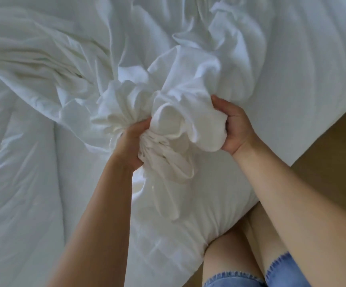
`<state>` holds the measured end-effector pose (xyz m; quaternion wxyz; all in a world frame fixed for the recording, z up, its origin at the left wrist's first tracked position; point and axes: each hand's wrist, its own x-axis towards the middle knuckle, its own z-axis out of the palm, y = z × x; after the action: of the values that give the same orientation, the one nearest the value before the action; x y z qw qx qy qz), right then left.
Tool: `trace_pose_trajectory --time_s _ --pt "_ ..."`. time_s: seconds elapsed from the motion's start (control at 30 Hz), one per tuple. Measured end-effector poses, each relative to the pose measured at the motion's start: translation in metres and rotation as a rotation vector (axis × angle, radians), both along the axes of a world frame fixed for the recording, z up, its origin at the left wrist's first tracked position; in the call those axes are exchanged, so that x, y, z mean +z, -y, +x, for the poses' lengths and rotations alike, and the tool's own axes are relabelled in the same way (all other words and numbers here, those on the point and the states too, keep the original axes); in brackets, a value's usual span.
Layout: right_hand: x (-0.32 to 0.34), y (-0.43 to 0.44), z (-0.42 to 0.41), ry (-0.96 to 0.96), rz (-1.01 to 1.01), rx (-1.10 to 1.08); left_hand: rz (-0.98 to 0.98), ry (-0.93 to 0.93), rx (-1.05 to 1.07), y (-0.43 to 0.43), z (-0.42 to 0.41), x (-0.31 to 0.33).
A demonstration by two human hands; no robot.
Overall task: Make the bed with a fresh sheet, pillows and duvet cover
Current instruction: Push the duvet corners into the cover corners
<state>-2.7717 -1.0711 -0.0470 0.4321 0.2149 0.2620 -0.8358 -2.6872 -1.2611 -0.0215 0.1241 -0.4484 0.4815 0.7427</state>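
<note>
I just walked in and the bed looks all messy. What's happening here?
Someone is making the bed. Their left hand grips a bunched-up white cover, and their right hand holds a fold of it, close to the bed's near corner. The rest of the bedding lies rumpled, so the bed is not made yet.

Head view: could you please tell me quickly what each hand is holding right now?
Left hand: grips bunched white bed linen.
Right hand: grips a fold of the same linen.
</note>
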Motion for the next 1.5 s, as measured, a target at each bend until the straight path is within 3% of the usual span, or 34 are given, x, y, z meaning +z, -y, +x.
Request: trace_pose_trajectory --time_s 0.1,0.2,0.33,0.4,0.5,0.57,0.63,0.7,0.73,0.8,0.83,0.9,0.97,1.0,1.07,1.17,1.27,1.37,1.43,1.5 --pt "0.008 -0.010 -0.021 0.054 0.125 -0.002 -0.145 0.120 -0.063 -0.027 -0.026 0.006" --pt "0.011 -0.039 -0.029 0.066 0.403 -0.010 -0.223 0.203 -0.028 -0.048 -0.044 0.002" --pt "0.004 -0.127 -0.021 -0.265 1.232 -0.120 -0.273 0.292 -0.041 -0.057 -0.046 -0.006" --pt "-0.013 -0.156 -0.010 -0.303 1.407 -0.012 -0.208 0.316 -0.090 -0.057 -0.041 -0.004" --pt "-0.040 -0.152 0.002 -0.234 1.438 0.425 -0.137 0.347 -0.133 -0.051 -0.037 0.000" --pt "-0.045 -0.133 0.007 -0.440 1.565 0.599 -0.100 0.324 -0.126 -0.049 -0.039 0.000" --pt "-0.039 -0.110 0.006 -0.795 1.652 0.544 -0.053 0.295 -0.105 -0.050 -0.041 -0.001" --pt "-0.029 -0.080 0.006 -1.088 1.516 0.521 -0.033 0.277 -0.082 -0.052 -0.041 0.000" --pt "-0.024 -0.064 0.003 -1.112 1.327 0.569 -0.012 0.260 -0.073 -0.052 -0.039 0.001" --pt "-0.014 -0.031 -0.001 -0.923 0.918 0.728 0.071 0.184 -0.090 -0.046 -0.036 0.001" --pt "-0.011 -0.017 -0.001 -0.855 0.822 0.772 0.125 0.123 -0.114 -0.041 -0.034 0.001" --pt "-0.007 0.004 -0.002 -0.916 0.887 0.747 0.216 0.021 -0.164 -0.035 -0.032 0.007" --pt "0.003 0.020 0.001 -1.016 0.994 0.494 0.175 0.055 -0.191 -0.035 -0.030 0.011" --pt "0.012 0.028 0.004 -1.013 0.977 0.341 0.146 0.078 -0.195 -0.038 -0.029 0.014" --pt "0.032 0.042 0.008 -0.920 0.755 0.203 0.097 0.085 -0.187 -0.038 -0.024 0.020" --pt "0.049 0.054 0.001 -0.913 0.547 0.323 0.020 0.151 -0.188 -0.020 -0.015 0.045" --pt "0.038 0.047 -0.017 -1.165 0.689 0.489 -0.104 0.315 -0.509 0.008 -0.011 0.068" --pt "0.036 0.039 -0.010 -1.159 0.679 0.488 -0.093 0.338 -0.726 0.016 -0.022 0.078" --pt "0.039 0.039 0.000 -1.118 0.677 0.465 -0.102 0.278 -0.646 0.009 -0.027 0.078" --pt "0.037 0.041 0.002 -1.031 0.704 0.445 -0.105 0.123 -0.370 -0.002 -0.027 0.068"
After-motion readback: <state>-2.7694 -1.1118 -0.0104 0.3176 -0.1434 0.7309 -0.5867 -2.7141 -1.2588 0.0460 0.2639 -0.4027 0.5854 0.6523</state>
